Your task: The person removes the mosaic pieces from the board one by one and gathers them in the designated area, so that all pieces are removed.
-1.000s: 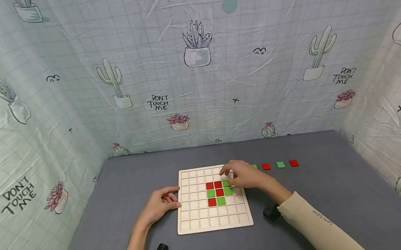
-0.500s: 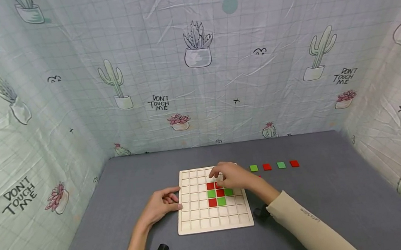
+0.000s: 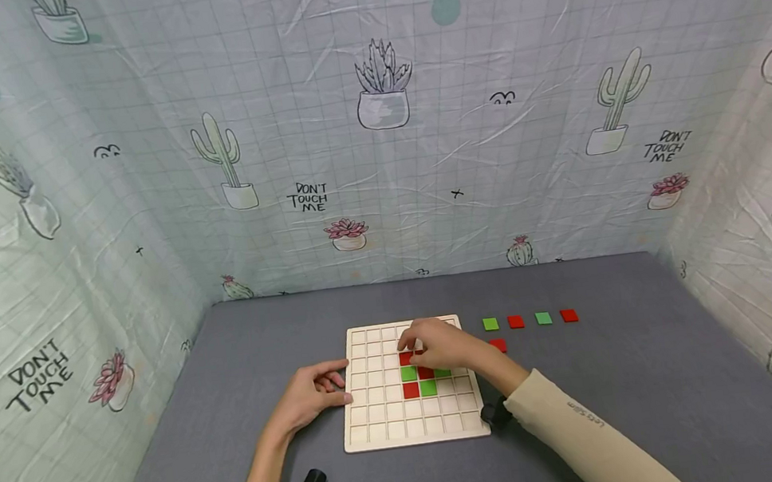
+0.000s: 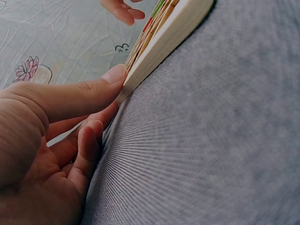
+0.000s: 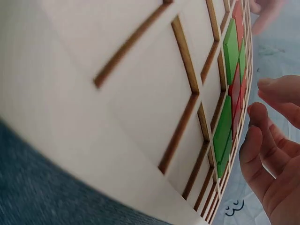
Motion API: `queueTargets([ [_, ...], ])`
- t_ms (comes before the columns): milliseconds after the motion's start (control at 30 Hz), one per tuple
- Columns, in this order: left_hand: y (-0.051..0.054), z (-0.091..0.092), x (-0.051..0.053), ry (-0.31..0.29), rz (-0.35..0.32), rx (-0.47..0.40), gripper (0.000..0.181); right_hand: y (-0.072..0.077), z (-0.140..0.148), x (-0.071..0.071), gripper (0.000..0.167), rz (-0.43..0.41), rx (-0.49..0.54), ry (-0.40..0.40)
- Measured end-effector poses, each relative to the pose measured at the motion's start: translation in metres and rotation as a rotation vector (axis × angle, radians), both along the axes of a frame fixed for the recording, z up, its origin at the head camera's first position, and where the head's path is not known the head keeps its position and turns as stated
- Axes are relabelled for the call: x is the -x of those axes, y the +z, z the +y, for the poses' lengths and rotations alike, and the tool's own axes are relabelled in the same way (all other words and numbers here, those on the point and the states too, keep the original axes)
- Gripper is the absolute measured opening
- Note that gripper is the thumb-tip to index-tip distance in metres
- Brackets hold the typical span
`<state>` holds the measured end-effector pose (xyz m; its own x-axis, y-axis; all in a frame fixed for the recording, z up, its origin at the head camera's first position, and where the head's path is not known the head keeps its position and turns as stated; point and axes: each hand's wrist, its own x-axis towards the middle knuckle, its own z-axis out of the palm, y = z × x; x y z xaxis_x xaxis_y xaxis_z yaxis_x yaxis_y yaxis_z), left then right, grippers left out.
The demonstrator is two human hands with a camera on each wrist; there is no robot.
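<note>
A pale wooden grid board [image 3: 381, 433] lies on the dark grey table, with a block of red and green square tiles near its middle. My left hand [image 3: 302, 398] rests against the board's left edge; in the left wrist view its thumb [image 4: 89, 96] touches the edge. My right hand [image 3: 445, 344] hovers over the upper part of the tile block, thumb and index finger bent down beside a red tile [image 3: 406, 359]. No tile shows between its fingers [image 5: 262, 117] in the right wrist view. Below it sit a green tile [image 3: 409, 373] and another red tile [image 3: 411, 390]. The hand hides the block's upper right.
Right of the board, a row of loose tiles lies on the table: a green tile [image 3: 490, 324], a red one, a green one and a red tile [image 3: 569, 316]. One more red tile [image 3: 498, 346] lies nearer, partly behind the right wrist. A patterned curtain [image 3: 390, 152] encloses the table.
My right hand has moved left across the tile block, from the green tile at its upper right to the red tile at its upper left. My left hand stays on the board's edge.
</note>
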<state>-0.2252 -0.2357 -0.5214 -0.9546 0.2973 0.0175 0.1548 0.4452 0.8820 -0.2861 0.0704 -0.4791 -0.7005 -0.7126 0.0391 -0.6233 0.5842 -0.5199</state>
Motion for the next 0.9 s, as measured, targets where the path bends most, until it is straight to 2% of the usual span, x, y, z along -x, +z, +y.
queueTargets([
  [300,-0.0036,-0.0009,0.0001,0.004,0.017,-0.003,0.063,-0.0052,-0.0052,-0.0003,0.018,0.011,-0.033,0.001],
  [600,-0.0023,-0.0006,-0.0006,-0.008,0.022,-0.016,0.063,-0.0054,-0.0076,-0.0013,0.016,0.032,-0.043,-0.018],
  [900,-0.0062,-0.0014,0.0028,0.000,0.033,-0.006,0.062,-0.0083,-0.0085,0.0007,0.017,0.040,-0.058,-0.030],
])
